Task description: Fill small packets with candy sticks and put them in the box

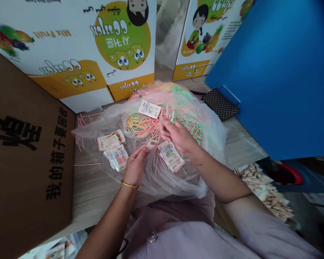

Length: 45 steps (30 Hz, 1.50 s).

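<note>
Pastel sticks (140, 125) inside plastic (214, 131), carton (78, 46) just behind.

"What colours are the sticks (143, 126)?"
"Pink, green and yellow; the table (89, 183) is grey wood-grain."
"And the pouch (221, 104) toward its far right corner?"
"Dark checks, beside a plain blue panel (270, 79)."
"The packets (171, 157)?"
"Mostly white, with orange-striped borders."

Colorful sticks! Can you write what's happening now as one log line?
left hand: pinching small packet | right hand: holding green stick | below: loose sticks, plastic bag | nearby: printed packets
</note>
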### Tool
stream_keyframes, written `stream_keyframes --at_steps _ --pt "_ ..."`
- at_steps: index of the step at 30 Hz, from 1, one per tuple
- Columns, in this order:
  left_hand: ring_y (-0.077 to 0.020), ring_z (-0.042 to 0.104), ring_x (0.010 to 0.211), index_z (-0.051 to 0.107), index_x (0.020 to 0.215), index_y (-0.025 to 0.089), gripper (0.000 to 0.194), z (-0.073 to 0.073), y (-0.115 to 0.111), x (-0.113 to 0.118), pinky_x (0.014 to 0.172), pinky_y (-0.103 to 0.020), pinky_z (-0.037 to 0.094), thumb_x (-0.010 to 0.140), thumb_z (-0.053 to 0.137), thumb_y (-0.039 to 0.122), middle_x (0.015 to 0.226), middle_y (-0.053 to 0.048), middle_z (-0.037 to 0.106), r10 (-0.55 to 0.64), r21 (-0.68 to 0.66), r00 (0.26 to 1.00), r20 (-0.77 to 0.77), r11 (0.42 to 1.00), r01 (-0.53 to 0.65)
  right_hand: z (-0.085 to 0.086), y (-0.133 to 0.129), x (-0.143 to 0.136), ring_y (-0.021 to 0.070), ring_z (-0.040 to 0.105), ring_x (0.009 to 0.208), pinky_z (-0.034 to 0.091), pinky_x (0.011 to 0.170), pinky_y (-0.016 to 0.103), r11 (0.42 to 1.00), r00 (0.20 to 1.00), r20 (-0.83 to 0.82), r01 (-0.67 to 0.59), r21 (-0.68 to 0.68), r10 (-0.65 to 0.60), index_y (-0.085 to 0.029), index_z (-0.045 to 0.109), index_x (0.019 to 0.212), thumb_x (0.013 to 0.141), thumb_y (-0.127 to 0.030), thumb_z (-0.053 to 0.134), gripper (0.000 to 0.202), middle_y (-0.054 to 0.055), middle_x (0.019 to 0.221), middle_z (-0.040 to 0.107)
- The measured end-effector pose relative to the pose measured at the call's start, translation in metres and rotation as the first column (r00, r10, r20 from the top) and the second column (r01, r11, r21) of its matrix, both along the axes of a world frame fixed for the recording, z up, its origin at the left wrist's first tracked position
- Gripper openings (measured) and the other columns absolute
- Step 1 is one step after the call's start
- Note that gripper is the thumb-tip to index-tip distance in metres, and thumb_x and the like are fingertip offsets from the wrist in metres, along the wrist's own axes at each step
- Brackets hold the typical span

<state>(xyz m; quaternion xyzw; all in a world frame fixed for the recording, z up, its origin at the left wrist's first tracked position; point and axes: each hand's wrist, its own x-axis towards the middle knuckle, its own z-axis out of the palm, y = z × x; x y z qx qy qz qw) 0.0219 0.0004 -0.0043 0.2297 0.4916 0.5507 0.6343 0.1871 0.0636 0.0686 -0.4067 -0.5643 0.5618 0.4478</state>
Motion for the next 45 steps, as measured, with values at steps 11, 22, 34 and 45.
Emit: stream_keyframes --at_steps 11,22,34,45 --pt "-0.032 0.062 0.131 0.082 0.088 0.021 0.031 0.008 -0.002 0.003 0.111 -0.046 0.05 0.068 0.088 0.044 0.112 -0.008 0.08 -0.087 -0.031 0.992 0.09 0.995 0.09 -0.012 0.002 -0.033 0.0116 0.05 0.053 0.048 0.064 0.027 0.989 0.991 -0.106 0.097 0.113 -0.085 -0.024 0.044 0.069 0.098 -0.074 0.04 0.058 -0.005 0.058 0.043" --pt "-0.0337 0.054 0.14 0.081 0.094 0.023 0.03 0.008 0.0 0.002 0.11 -0.046 0.051 0.072 0.085 0.043 0.121 -0.006 0.078 -0.14 -0.054 0.984 0.111 0.988 0.147 -0.02 0.008 -0.022 0.0181 0.068 0.085 0.051 0.089 0.032 0.994 0.989 0.121 0.077 0.074 -0.085 -0.024 0.056 0.077 0.098 -0.077 0.031 0.063 0.003 0.083 0.073" --pt "-0.0353 0.05 0.143 0.079 0.097 0.023 0.03 0.013 0.006 0.005 0.108 -0.047 0.054 0.073 0.085 0.041 0.125 -0.007 0.075 -0.155 -0.064 0.98 0.126 0.984 0.164 -0.017 0.0 -0.025 0.0183 0.067 0.089 0.049 0.098 0.034 0.98 0.992 0.087 0.076 0.185 -0.093 -0.025 0.046 0.071 0.102 -0.071 0.032 0.057 0.002 0.073 0.066" --pt "-0.0326 0.056 0.137 0.078 0.092 0.024 0.023 0.012 0.005 0.0 0.104 -0.046 0.057 0.073 0.084 0.035 0.121 -0.004 0.076 -0.115 -0.052 0.981 0.159 0.991 0.124 -0.032 0.006 -0.021 0.0183 0.07 0.108 0.05 0.103 0.033 0.988 0.985 0.102 -0.147 0.04 0.143 -0.021 0.071 0.106 0.101 -0.064 0.046 0.05 0.005 0.105 0.077"
